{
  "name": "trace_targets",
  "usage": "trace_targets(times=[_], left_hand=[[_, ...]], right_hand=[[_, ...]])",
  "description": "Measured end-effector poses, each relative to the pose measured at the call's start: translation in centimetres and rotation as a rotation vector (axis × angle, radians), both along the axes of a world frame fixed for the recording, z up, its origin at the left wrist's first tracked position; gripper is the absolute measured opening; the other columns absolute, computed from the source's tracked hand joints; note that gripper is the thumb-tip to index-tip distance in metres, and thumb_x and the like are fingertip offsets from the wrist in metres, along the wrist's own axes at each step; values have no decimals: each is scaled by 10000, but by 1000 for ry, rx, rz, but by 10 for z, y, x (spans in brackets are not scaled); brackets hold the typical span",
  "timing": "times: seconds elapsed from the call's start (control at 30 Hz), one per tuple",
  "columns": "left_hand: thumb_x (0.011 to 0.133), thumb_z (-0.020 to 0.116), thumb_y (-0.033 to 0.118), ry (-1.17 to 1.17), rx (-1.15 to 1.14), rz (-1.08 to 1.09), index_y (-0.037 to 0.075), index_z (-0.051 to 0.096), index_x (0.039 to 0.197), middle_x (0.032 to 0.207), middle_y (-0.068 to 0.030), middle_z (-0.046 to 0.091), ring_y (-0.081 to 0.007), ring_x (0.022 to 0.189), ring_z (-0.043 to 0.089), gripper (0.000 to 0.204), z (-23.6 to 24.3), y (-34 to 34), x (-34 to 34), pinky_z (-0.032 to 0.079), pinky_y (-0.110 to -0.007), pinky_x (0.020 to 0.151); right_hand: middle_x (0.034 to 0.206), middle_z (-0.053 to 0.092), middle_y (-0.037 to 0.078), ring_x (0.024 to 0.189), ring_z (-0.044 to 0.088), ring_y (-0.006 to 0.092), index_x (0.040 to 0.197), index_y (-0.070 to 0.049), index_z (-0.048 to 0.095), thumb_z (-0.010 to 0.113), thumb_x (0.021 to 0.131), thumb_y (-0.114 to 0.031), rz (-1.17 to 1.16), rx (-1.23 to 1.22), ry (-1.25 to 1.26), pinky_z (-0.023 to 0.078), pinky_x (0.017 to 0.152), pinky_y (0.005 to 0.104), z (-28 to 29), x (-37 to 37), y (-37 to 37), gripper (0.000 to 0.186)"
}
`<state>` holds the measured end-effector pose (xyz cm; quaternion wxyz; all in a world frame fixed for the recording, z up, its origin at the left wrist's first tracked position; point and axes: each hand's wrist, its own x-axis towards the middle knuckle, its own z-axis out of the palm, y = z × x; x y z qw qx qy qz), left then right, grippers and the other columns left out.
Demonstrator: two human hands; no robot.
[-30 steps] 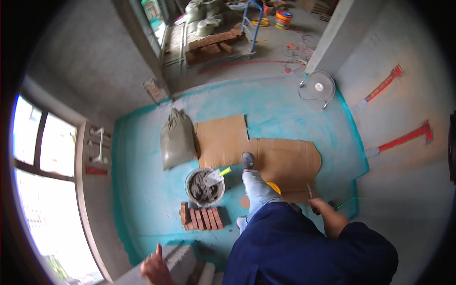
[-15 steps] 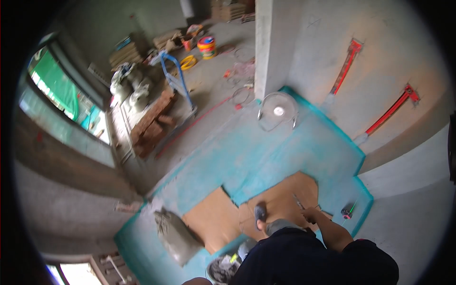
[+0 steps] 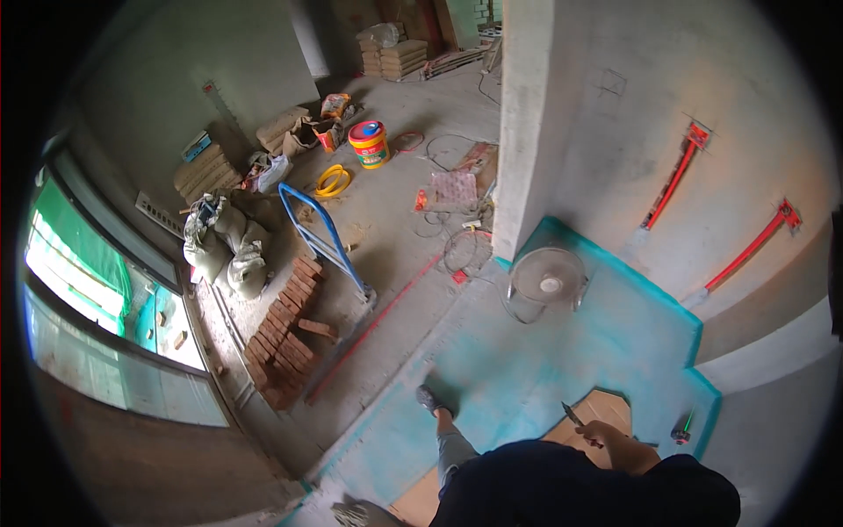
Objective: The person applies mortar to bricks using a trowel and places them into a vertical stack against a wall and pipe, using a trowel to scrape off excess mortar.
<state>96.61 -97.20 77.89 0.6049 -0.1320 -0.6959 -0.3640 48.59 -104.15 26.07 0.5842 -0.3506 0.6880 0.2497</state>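
My right hand [image 3: 599, 433] is closed around a slim hand tool [image 3: 572, 414]. The tool's narrow, dark end points up and to the left, and its exact kind is too small to make out. Beneath it, flattened cardboard [image 3: 606, 406] lies on the teal-coated floor [image 3: 492, 369]. My left hand does not show, and my dark-clothed body covers much of the lower middle. One foot in a grey shoe [image 3: 428, 398] is set forward on the teal floor.
A round floor fan [image 3: 536, 268] stands by the wall corner. Left of it are a blue-handled trolley [image 3: 329, 233], stacked red bricks [image 3: 285, 334], white sacks [image 3: 246, 268] and a yellow-red bucket [image 3: 369, 145]. A small device with green light [image 3: 680, 434] sits at right; a sack [image 3: 360, 512] lies at the lower edge.
I have stepped forward and left off the cardboard, and the view has tilted up toward the trolley and bricks. The tool stays in my right hand. The bucket by my feet has left the view.
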Motion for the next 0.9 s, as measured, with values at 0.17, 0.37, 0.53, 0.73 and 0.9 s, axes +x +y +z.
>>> trace_targets(times=[0.17,0.37,0.53,0.73,0.9], left_hand=[[959,409,583,157,63,109,188,348,506,514,-7,416,-153,466,432,604,0,-98,103,501,-379,842],[919,463,149,96,15,-205,90,570,572,587,-74,578,-151,476,535,368,-11,-287,199,559,-337,624],[826,661,439,-266,822,518,37,615,776,737,-95,618,-267,701,594,407,-92,-418,302,502,-476,791],[805,665,295,-1505,1105,1222,69,661,838,818,-146,661,-379,820,628,228,-230,-593,439,503,-431,728],[800,640,299,-1371,1518,923,60,715,982,735,-130,693,-238,686,688,310,-399,-679,538,533,-364,654]], right_hand=[[624,486,106,479,468,248,812,-37,532,593,922,-456,-166,105,46,380,472,428,9,75,-45,438],[531,400,48,398,354,163,631,-94,453,620,916,-383,-445,138,52,264,399,365,45,203,-158,439],[556,462,68,452,438,196,657,-67,497,644,901,-370,-522,70,-28,328,411,369,-36,273,-251,416],[673,564,70,560,533,167,867,-59,600,639,889,-398,-282,98,-46,457,511,362,-75,377,-484,342],[780,674,178,697,670,328,802,-73,677,573,857,-273,582,-467,-204,523,599,471,-72,450,-722,232]])
